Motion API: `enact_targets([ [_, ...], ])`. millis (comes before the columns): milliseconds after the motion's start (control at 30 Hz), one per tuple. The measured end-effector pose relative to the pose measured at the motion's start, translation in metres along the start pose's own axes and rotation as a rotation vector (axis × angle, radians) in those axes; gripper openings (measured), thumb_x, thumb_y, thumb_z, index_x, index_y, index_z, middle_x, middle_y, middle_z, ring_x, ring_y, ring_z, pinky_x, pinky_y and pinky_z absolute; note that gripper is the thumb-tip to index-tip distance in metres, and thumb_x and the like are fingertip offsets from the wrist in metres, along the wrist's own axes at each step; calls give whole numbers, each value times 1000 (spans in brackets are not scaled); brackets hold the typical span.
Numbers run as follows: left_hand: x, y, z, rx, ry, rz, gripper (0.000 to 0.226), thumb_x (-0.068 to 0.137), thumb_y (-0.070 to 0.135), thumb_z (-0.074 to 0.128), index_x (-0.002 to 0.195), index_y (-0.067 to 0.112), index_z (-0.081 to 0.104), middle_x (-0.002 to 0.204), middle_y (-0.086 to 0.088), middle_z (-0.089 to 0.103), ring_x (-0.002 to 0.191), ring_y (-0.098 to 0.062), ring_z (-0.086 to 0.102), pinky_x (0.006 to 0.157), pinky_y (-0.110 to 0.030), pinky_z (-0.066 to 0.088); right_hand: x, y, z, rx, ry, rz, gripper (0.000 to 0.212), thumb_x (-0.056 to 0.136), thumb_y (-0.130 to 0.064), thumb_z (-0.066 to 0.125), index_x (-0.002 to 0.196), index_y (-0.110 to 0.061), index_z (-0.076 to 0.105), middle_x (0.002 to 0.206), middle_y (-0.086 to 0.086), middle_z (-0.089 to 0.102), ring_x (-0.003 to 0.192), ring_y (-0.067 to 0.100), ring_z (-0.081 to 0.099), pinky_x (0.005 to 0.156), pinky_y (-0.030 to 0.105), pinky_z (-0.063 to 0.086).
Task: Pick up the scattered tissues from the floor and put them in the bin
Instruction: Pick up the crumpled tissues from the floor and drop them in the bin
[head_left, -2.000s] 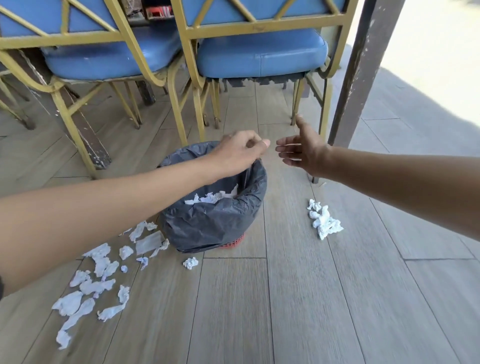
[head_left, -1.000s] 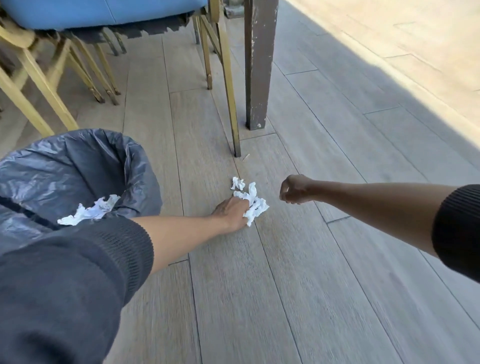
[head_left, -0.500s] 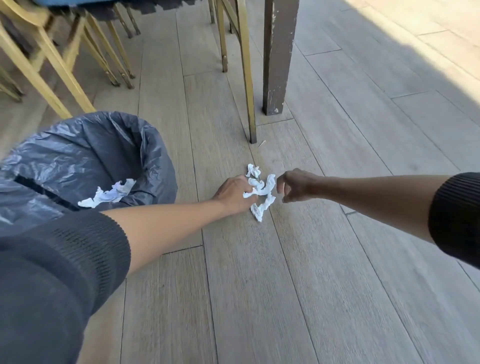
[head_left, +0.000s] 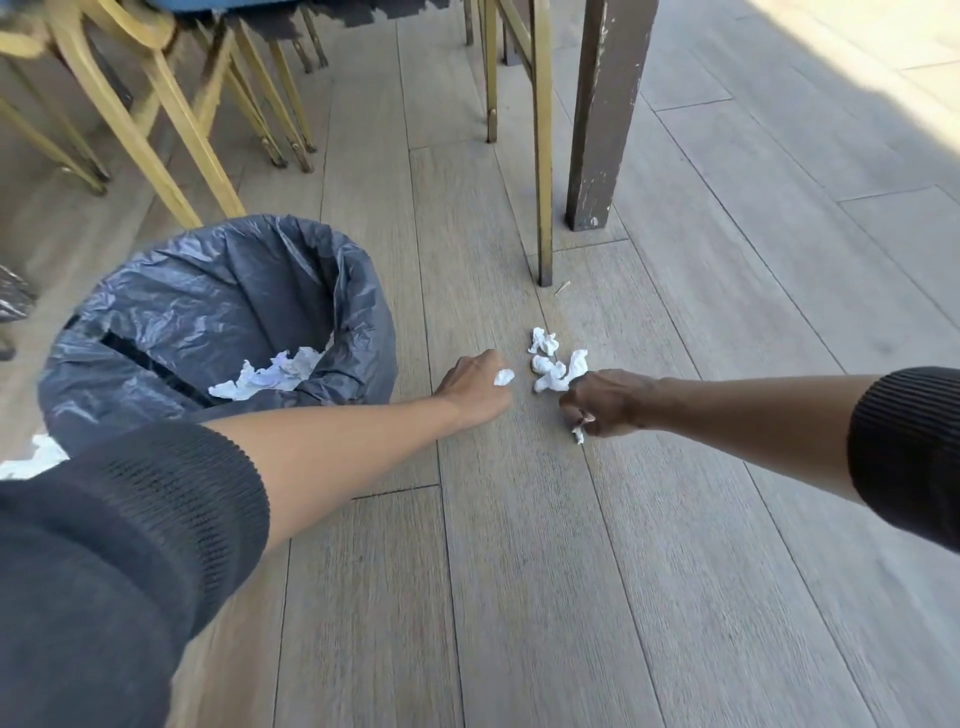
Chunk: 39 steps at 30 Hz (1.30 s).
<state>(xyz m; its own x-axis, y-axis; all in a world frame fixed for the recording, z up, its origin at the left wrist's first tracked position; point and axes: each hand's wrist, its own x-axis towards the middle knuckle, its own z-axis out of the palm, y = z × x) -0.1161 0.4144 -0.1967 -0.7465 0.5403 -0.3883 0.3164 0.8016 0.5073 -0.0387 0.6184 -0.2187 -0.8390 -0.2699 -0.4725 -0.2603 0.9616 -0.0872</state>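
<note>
Two hands gripped crumpled tissues (head_left: 551, 364) on a wooden floor (head_left: 519, 571): left hand (head_left: 475, 387), right hand (head_left: 605, 402), beside a black-lined bin (head_left: 353, 312).

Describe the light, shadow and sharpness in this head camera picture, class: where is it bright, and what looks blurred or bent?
Head view: sunlight washes out the floor at top right, with a diagonal shadow edge; everything else lies in even shade. The chair legs at top left are motion-blurred, while the tissues and bin stay sharp. The wide lens enlarges the near left sleeve.

I see crumpled white tissues (head_left: 551, 364) clustered on floor between hands, more tissue scraps (head_left: 270, 375) inside black-lined bin (head_left: 363, 291), upright, left.
</note>
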Motion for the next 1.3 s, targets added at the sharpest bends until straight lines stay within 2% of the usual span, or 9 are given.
enact_targets([
  [133,8,3,6,-3,-51,-45,47,98,26,37,140,9,26,84,-5,51,68,-18,51,55,-32,38,-12,11,-2,32,6,45,21,82,-28,72,84,-21,52,98,-4,51,86,17,56,67,29,51],
  [300,22,21,19,163,115,20,60,91,74,28,120,24,44,86,1,60,80,-23,61,63,-32,42,-29,27,-10,69,-32,175,15,88,-11,62,92,-18,49,76,-2,52,62,13,49,47,24,34],
  [400,37,25,32,163,157,71,50,101,54,33,96,14,63,77,-1,59,77,-26,62,61,-30,39,-39,37,-8,89,10,224,19,90,3,47,91,-16,49,75,-1,50,59,11,45,46,24,33],
  [500,47,22,45,230,160,100,33,98,36,49,78,12,56,92,-6,55,84,-28,59,65,-29,37,-48,44,-6,32,66,227,21,90,3,40,81,-14,47,73,2,49,57,15,39,49,28,33],
  [633,56,16,58,247,164,113,18,90,32,64,88,16,57,106,-6,53,95,-25,58,69,-30,39,-52,48,-8,-4,182,154,25,92,-19,35,68,-14,42,61,2,44,53,19,38,50,33,38],
  [800,58,12,59,198,229,96,32,88,28,69,108,11,52,103,-5,61,89,-25,62,67,-33,49,-38,42,-10,-60,281,140,50,101,-49,30,67,-15,43,58,-1,45,46,16,39,48,28,36],
  [900,55,8,58,141,241,96,33,88,23,68,116,17,52,103,0,64,87,-25,64,72,-36,55,-24,38,-7,-62,305,167,48,106,-46,25,77,-14,47,66,0,52,51,17,45,52,28,32],
  [1067,46,-4,57,110,207,139,2,91,21,60,90,20,59,100,-2,65,86,-24,62,68,-30,49,-10,28,-12,8,213,255,25,104,-25,40,124,-9,41,71,2,52,54,13,44,44,27,32],
  [1300,28,-13,38,47,186,188,30,86,24,64,66,25,41,82,0,55,78,-21,54,66,-31,45,2,19,-6,77,49,162,73,83,-55,69,141,-19,41,114,6,66,97,24,63,67,30,43],
])
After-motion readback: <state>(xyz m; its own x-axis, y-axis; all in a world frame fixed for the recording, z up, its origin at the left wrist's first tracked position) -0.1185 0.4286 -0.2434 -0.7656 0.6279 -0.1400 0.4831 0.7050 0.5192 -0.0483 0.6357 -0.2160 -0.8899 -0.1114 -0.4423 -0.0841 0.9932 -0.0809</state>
